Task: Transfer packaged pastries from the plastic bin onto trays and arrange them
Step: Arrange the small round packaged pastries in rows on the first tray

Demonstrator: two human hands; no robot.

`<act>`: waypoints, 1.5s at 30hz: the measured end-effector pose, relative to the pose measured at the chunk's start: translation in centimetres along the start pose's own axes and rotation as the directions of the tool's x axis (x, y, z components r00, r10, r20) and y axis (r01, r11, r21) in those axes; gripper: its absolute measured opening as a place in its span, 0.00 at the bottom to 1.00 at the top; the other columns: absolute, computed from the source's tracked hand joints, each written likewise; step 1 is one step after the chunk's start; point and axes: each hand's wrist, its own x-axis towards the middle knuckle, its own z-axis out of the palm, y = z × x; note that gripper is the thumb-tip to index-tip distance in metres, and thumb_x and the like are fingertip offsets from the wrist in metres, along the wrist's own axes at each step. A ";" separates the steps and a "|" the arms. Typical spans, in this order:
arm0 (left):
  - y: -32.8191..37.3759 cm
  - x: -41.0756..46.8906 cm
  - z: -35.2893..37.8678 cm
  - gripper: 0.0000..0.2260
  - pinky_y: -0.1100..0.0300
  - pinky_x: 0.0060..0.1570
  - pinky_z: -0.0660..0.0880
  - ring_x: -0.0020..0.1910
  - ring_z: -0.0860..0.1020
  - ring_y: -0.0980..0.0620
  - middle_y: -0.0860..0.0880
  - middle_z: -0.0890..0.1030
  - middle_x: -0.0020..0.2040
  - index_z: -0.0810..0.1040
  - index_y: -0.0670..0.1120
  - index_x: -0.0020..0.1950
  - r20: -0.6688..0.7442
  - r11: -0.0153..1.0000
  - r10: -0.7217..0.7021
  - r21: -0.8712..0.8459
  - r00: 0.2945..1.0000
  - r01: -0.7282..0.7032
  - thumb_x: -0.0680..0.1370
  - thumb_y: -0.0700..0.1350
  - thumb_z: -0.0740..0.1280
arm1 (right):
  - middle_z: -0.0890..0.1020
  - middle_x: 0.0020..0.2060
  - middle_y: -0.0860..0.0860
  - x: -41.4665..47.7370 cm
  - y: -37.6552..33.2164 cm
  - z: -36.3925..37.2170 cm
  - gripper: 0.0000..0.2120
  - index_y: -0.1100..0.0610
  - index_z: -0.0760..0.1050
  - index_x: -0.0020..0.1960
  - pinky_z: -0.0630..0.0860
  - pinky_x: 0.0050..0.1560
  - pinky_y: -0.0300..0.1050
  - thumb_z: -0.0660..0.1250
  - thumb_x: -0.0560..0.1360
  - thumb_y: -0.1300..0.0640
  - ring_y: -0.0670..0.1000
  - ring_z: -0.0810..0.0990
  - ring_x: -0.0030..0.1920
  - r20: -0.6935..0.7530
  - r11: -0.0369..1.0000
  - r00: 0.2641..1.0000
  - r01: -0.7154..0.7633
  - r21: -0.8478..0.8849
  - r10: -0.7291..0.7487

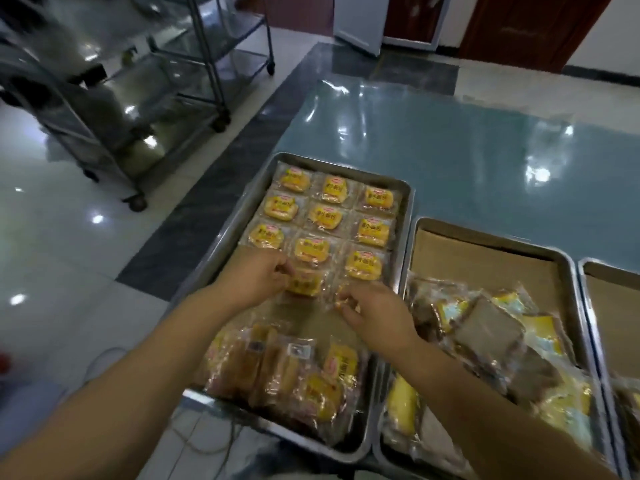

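Forearms nearest the lens, both reaching away over a loose heap of packets (pixel 294 375) piled just below the wrists, at the near end of the left tray (pixel 408 220). Beyond the fingertips: three full rows of packaged pastries (pixel 322 216), three per row, flat, label up, edges touching. Fourth row in progress directly under the hands.

Left hand (pixel 263 277): fingers curled, pinching the left edge of the middle packet (pixel 306 284) of that row, which lies flat on the tray. Right hand (pixel 375 311): fingers curled, pinching the clear wrapper of a corner packet (pixel 341 296); mostly hidden under the hand, so cannot tell whether flat yet. Slot beneath the left hand covered; cannot tell whether filled.

Right of the right hand: middle tray (pixel 485 251), paper-lined, with an unsorted heap (pixel 485 341). Further right, part of a third tray (pixel 613 299). All on the table (pixel 467 150). Plastic bin not in view.

Judgement, step in hand: squaring up the fourth row.
- Slide rather than lift; hold by the wrapper edge, not the soft centre.
- Butt each packet against the one beyond the fingertips; line up with its column.
- Keep labels up and turned the same way as the rows beyond.
- Check spacing at the tray wall before letting go.
- For the next packet, take from the top of the heap below the wrists; avoid dragging neighbours toward the near rim.
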 end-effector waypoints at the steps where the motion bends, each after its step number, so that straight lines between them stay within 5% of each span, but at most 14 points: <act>1: -1.3 -0.5 -0.1 0.06 0.57 0.50 0.74 0.49 0.78 0.53 0.52 0.81 0.48 0.82 0.48 0.47 0.033 1.000 0.001 -0.009 0.999 0.000 0.72 0.40 0.70 | 0.82 0.43 0.48 0.4 -0.6 0.8 0.08 0.51 0.80 0.52 0.69 0.40 0.39 0.67 0.74 0.55 0.49 0.77 0.45 0.035 1.000 0.999 -0.005 0.002 0.005; 8: -8.2 -2.6 1.2 0.06 0.65 0.40 0.70 0.42 0.75 0.61 0.57 0.79 0.43 0.76 0.57 0.40 0.288 0.997 -0.073 0.052 0.955 0.061 0.73 0.47 0.70 | 0.81 0.48 0.48 2.0 -4.3 6.2 0.09 0.53 0.79 0.54 0.72 0.45 0.38 0.65 0.75 0.57 0.47 0.77 0.49 0.217 0.997 0.974 -0.073 0.014 0.068; 15: -10.6 -1.8 4.4 0.08 0.64 0.34 0.67 0.39 0.72 0.61 0.57 0.74 0.41 0.69 0.58 0.44 0.251 0.997 -0.030 -0.067 0.967 0.049 0.74 0.50 0.68 | 0.75 0.59 0.51 3.1 -6.4 10.0 0.14 0.53 0.74 0.61 0.70 0.58 0.42 0.63 0.76 0.55 0.49 0.72 0.60 0.282 0.985 0.944 -0.155 -0.076 0.171; 18: -11.2 -1.3 5.0 0.10 0.61 0.38 0.72 0.41 0.75 0.59 0.57 0.76 0.42 0.72 0.55 0.50 0.313 0.988 -0.010 -0.145 0.950 0.058 0.72 0.48 0.70 | 0.76 0.57 0.51 3.4 -6.9 10.7 0.11 0.54 0.75 0.56 0.70 0.57 0.44 0.63 0.75 0.55 0.50 0.71 0.58 0.289 0.973 0.931 -0.200 -0.113 0.225; 21: -11.7 -0.7 4.9 0.08 0.63 0.37 0.70 0.41 0.75 0.59 0.57 0.75 0.41 0.74 0.55 0.45 0.350 0.978 0.035 -0.203 0.936 0.040 0.72 0.46 0.71 | 0.79 0.44 0.52 4.0 -7.5 10.6 0.03 0.54 0.76 0.41 0.73 0.44 0.45 0.65 0.72 0.59 0.49 0.75 0.45 0.273 0.959 0.919 -0.278 -0.059 0.283; 24: -11.9 -0.2 3.3 0.07 0.65 0.36 0.72 0.40 0.77 0.58 0.55 0.79 0.41 0.75 0.55 0.41 0.281 0.905 0.021 -0.413 0.959 0.101 0.72 0.43 0.71 | 0.81 0.37 0.54 5.2 -8.2 9.9 0.07 0.57 0.75 0.36 0.75 0.35 0.46 0.65 0.73 0.60 0.51 0.77 0.35 0.257 0.908 0.882 -0.418 0.038 0.396; 27: -11.7 0.3 1.0 0.04 0.63 0.36 0.72 0.40 0.78 0.56 0.52 0.81 0.42 0.76 0.52 0.42 0.220 0.775 -0.043 -0.609 0.975 0.171 0.74 0.44 0.68 | 0.78 0.34 0.50 6.6 -8.8 9.0 0.06 0.56 0.76 0.39 0.72 0.31 0.37 0.67 0.74 0.59 0.44 0.74 0.31 0.223 0.763 0.847 -0.531 0.367 0.482; 30: -11.3 1.1 -0.5 0.03 0.60 0.40 0.73 0.40 0.79 0.54 0.51 0.81 0.40 0.75 0.50 0.42 0.091 0.760 -0.100 -0.635 0.991 0.135 0.75 0.43 0.68 | 0.78 0.34 0.51 7.8 -9.6 8.3 0.05 0.58 0.76 0.42 0.72 0.32 0.36 0.67 0.75 0.58 0.44 0.74 0.32 0.195 0.630 0.814 -0.554 0.544 0.547; 34: -11.1 1.6 -1.4 0.06 0.68 0.30 0.71 0.30 0.76 0.62 0.52 0.78 0.35 0.73 0.48 0.43 -0.066 0.715 -0.200 -0.692 0.978 0.100 0.75 0.38 0.67 | 0.81 0.35 0.49 8.9 -10.5 8.4 0.04 0.56 0.75 0.47 0.73 0.32 0.37 0.65 0.76 0.56 0.45 0.78 0.33 0.179 0.486 0.779 -0.534 0.692 0.600; 37: -11.7 1.6 -1.4 0.08 0.63 0.34 0.74 0.35 0.78 0.56 0.50 0.77 0.39 0.71 0.50 0.43 -0.166 0.731 -0.288 -0.674 0.943 0.104 0.76 0.37 0.65 | 0.81 0.41 0.48 8.6 -11.0 9.4 0.09 0.52 0.72 0.54 0.72 0.30 0.30 0.68 0.75 0.55 0.38 0.80 0.34 0.220 0.485 0.781 -0.553 0.677 0.584; 41: -12.4 1.1 -0.1 0.08 0.63 0.34 0.69 0.37 0.75 0.55 0.49 0.76 0.40 0.70 0.49 0.43 -0.224 0.798 -0.326 -0.586 0.918 0.140 0.77 0.37 0.62 | 0.78 0.45 0.45 8.5 -11.0 11.5 0.21 0.48 0.68 0.61 0.74 0.37 0.35 0.69 0.72 0.63 0.43 0.78 0.45 0.155 0.564 0.749 -0.602 0.565 0.644; 45: -12.7 0.6 1.1 0.08 0.65 0.35 0.69 0.38 0.72 0.57 0.50 0.73 0.44 0.70 0.49 0.40 -0.277 0.904 -0.293 -0.392 0.915 0.170 0.76 0.38 0.65 | 0.78 0.48 0.48 9.6 -10.8 12.6 0.18 0.53 0.71 0.60 0.74 0.38 0.38 0.66 0.73 0.66 0.47 0.78 0.47 0.052 0.557 0.706 -0.599 0.576 0.706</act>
